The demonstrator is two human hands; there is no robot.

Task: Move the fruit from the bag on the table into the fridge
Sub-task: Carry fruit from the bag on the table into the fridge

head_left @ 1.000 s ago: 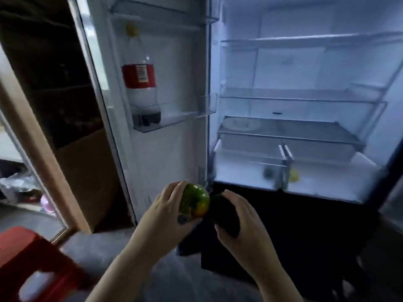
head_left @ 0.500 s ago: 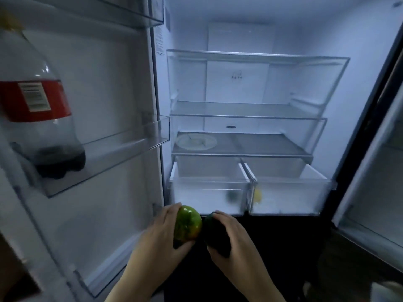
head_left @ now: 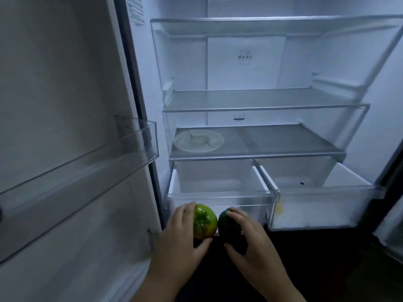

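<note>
Each hand (head_left: 181, 238) holds a fruit (head_left: 204, 221), seemingly before the drawer (head_left: 220, 194).

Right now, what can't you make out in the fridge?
Head view:
- dark fruit: dim light and the gripping right hand hide its kind.
- yellow spot in right drawer: blurred behind the hazy front.
- door shelf: cut by the left edge.
- green fruit: left hand covers its left side.

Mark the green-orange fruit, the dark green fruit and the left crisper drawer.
green-orange fruit (head_left: 204, 223), head view, stem-side face
dark green fruit (head_left: 227, 231), head view, bare skin
left crisper drawer (head_left: 220, 194), head view, front rim
</note>
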